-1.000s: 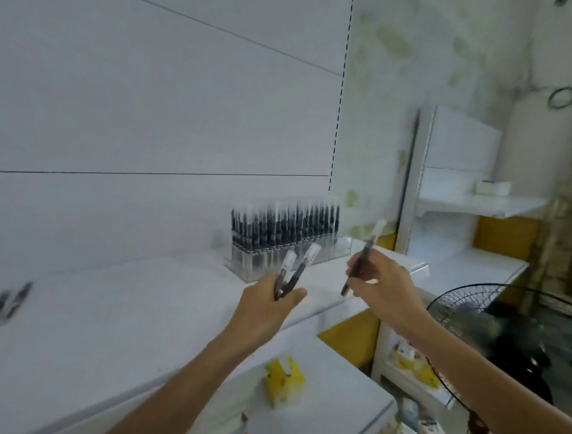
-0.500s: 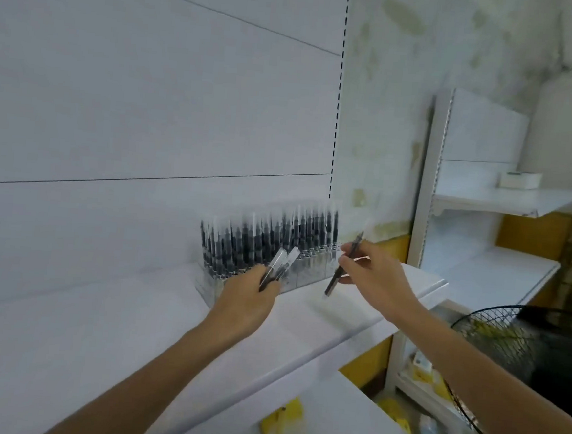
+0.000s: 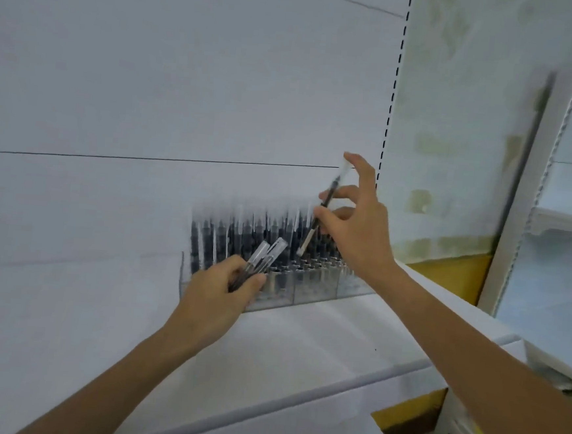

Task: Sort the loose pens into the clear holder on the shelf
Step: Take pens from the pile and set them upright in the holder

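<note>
Two spare pens (image 3: 265,257) sit gripped in the left hand (image 3: 214,302), likely kept ready beside the clear holder (image 3: 309,289) on the shelf (image 3: 284,350). The right hand (image 3: 357,232) pinches one pen (image 3: 322,211), tilted over the packed rows, probably seeking a free slot.
</note>
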`<act>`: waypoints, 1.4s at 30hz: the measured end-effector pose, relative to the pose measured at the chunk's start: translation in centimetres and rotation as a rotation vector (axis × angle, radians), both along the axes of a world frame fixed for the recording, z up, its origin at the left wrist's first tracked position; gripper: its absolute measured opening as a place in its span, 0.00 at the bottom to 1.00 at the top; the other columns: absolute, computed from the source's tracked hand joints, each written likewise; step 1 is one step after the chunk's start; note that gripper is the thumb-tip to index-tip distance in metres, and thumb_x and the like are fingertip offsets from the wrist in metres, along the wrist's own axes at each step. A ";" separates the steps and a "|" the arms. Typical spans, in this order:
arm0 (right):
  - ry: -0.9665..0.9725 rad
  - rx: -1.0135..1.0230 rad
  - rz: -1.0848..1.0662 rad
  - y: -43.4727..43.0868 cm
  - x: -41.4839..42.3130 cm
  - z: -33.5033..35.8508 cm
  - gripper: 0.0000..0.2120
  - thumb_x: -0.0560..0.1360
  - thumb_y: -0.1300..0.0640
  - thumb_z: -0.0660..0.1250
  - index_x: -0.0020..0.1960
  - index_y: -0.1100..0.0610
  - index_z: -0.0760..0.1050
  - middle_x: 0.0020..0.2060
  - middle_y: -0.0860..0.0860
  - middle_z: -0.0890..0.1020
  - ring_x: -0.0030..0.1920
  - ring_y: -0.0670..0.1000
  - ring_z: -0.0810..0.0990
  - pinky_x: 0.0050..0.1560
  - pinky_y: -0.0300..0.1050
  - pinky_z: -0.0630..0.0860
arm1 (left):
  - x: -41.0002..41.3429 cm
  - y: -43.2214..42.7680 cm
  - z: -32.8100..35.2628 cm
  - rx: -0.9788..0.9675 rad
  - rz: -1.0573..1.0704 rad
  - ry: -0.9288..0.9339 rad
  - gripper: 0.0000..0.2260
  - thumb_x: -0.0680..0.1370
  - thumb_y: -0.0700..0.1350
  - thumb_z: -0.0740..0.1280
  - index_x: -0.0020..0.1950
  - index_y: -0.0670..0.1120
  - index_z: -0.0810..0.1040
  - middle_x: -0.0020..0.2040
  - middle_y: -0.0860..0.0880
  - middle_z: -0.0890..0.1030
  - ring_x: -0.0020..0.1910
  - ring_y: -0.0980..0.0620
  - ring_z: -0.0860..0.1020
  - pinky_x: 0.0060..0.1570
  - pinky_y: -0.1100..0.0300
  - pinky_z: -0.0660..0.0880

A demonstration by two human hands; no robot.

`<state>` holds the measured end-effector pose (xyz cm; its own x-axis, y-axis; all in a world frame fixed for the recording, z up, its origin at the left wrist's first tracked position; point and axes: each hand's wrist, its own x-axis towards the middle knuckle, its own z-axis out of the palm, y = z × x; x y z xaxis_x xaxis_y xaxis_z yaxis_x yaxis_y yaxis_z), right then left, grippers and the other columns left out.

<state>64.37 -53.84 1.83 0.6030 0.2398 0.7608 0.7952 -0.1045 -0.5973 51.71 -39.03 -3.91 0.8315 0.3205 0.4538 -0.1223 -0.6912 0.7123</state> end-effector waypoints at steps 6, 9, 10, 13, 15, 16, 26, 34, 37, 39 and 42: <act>-0.102 -0.148 0.110 0.3 2.5 -0.5 0.35 0.73 0.62 0.70 0.73 0.46 0.56 0.41 0.46 0.76 0.34 0.43 0.80 0.40 0.36 0.79 | 0.9 -2.9 -0.6 -0.088 0.141 -0.043 0.13 0.80 0.47 0.59 0.37 0.43 0.70 0.30 0.47 0.72 0.26 0.54 0.67 0.29 0.62 0.64; -0.119 -0.232 0.162 0.4 3.1 -1.1 0.35 0.74 0.61 0.70 0.74 0.47 0.55 0.40 0.45 0.74 0.34 0.44 0.79 0.42 0.37 0.78 | 0.8 -4.2 -0.4 -0.098 0.192 -0.071 0.14 0.80 0.47 0.59 0.36 0.44 0.67 0.29 0.47 0.70 0.27 0.53 0.67 0.31 0.60 0.65; -0.126 -0.279 0.176 0.5 3.2 -1.3 0.35 0.74 0.60 0.69 0.74 0.47 0.55 0.40 0.45 0.74 0.34 0.46 0.78 0.42 0.38 0.77 | 0.7 -4.5 -0.2 -0.095 0.214 -0.080 0.14 0.79 0.47 0.59 0.35 0.44 0.67 0.29 0.47 0.70 0.27 0.53 0.67 0.31 0.59 0.66; -0.162 -0.447 0.213 0.5 3.4 -2.0 0.30 0.76 0.58 0.67 0.73 0.50 0.57 0.38 0.49 0.77 0.36 0.52 0.79 0.43 0.48 0.80 | 0.7 -5.3 0.0 -0.084 0.275 -0.137 0.14 0.79 0.47 0.60 0.35 0.44 0.66 0.29 0.45 0.70 0.28 0.52 0.67 0.33 0.59 0.66; -0.202 -0.514 0.189 0.5 3.5 -2.6 0.28 0.77 0.57 0.65 0.73 0.51 0.57 0.37 0.53 0.80 0.36 0.54 0.79 0.40 0.52 0.79 | 0.8 -5.5 -0.1 -0.084 0.307 -0.164 0.15 0.79 0.48 0.61 0.34 0.45 0.65 0.30 0.44 0.69 0.28 0.51 0.67 0.33 0.58 0.65; -0.224 -0.523 0.166 0.5 3.5 -2.8 0.27 0.78 0.57 0.64 0.74 0.52 0.56 0.37 0.54 0.80 0.35 0.54 0.79 0.38 0.52 0.79 | 0.9 -5.7 -0.2 -0.088 0.314 -0.163 0.16 0.79 0.48 0.61 0.34 0.45 0.64 0.29 0.44 0.68 0.28 0.51 0.66 0.33 0.58 0.65; 0.083 -0.319 0.474 -0.5 2.1 -2.1 0.16 0.78 0.55 0.64 0.65 0.52 0.68 0.38 0.50 0.81 0.38 0.44 0.79 0.42 0.37 0.75 | 3.7 -7.8 0.2 -0.169 0.341 -0.199 0.13 0.81 0.46 0.55 0.41 0.41 0.70 0.30 0.47 0.72 0.27 0.55 0.68 0.31 0.60 0.67; 0.161 -0.103 0.546 -1.5 2.2 0.0 0.18 0.74 0.62 0.70 0.59 0.49 0.68 0.36 0.51 0.83 0.36 0.51 0.83 0.46 0.54 0.81 | 4.7 -8.8 0.2 -0.066 0.297 -0.287 0.12 0.82 0.49 0.52 0.39 0.50 0.66 0.29 0.48 0.71 0.27 0.52 0.69 0.30 0.52 0.68; 0.134 -0.019 0.514 -1.6 2.4 1.5 0.19 0.75 0.63 0.69 0.59 0.50 0.65 0.41 0.54 0.83 0.34 0.52 0.84 0.38 0.50 0.82 | 5.4 -8.8 -0.1 -0.056 0.328 -0.337 0.12 0.82 0.48 0.53 0.38 0.51 0.65 0.29 0.49 0.70 0.27 0.54 0.67 0.28 0.59 0.66; 0.086 0.060 0.492 -1.6 2.9 2.5 0.17 0.75 0.64 0.67 0.59 0.53 0.65 0.43 0.57 0.82 0.38 0.53 0.84 0.36 0.44 0.82 | 5.7 -8.7 -0.5 -0.068 0.313 -0.328 0.11 0.81 0.47 0.54 0.39 0.51 0.67 0.28 0.51 0.68 0.25 0.58 0.65 0.26 0.64 0.63; 0.006 0.085 0.421 -1.6 4.1 3.2 0.16 0.76 0.64 0.66 0.61 0.56 0.66 0.43 0.58 0.82 0.41 0.54 0.83 0.37 0.44 0.82 | 5.6 -8.0 -1.4 -0.075 0.302 -0.259 0.11 0.81 0.48 0.57 0.42 0.45 0.72 0.27 0.53 0.66 0.24 0.58 0.63 0.26 0.67 0.60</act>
